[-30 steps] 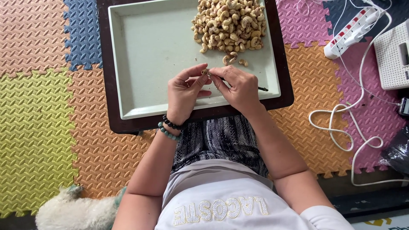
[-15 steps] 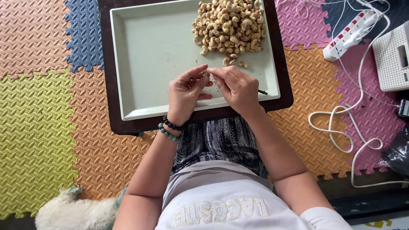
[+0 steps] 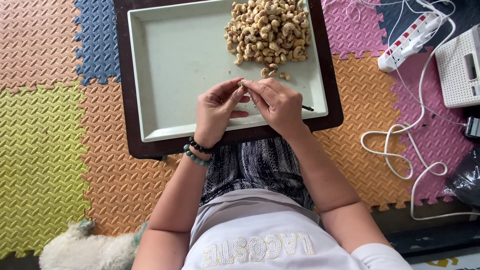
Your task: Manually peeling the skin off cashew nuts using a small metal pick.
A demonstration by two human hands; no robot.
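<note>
A pale green tray (image 3: 175,60) lies on a dark brown board (image 3: 122,100) on my lap. A heap of cashew nuts (image 3: 267,31) fills its far right corner. Both my hands meet over the tray's near edge and pinch one cashew nut (image 3: 241,83) between their fingertips. My left hand (image 3: 216,110) holds it from the left. My right hand (image 3: 277,104) holds it from the right and also grips a thin dark tool (image 3: 308,108), whose tip sticks out to the right.
Coloured foam floor mats (image 3: 45,125) surround the board. A white power strip (image 3: 407,42), a white box (image 3: 457,65) and looping white cables (image 3: 400,150) lie to the right. A fluffy white animal (image 3: 85,250) sits at the lower left.
Both hands with the nut have shifted very slightly up the tray. The grip looks the same.
</note>
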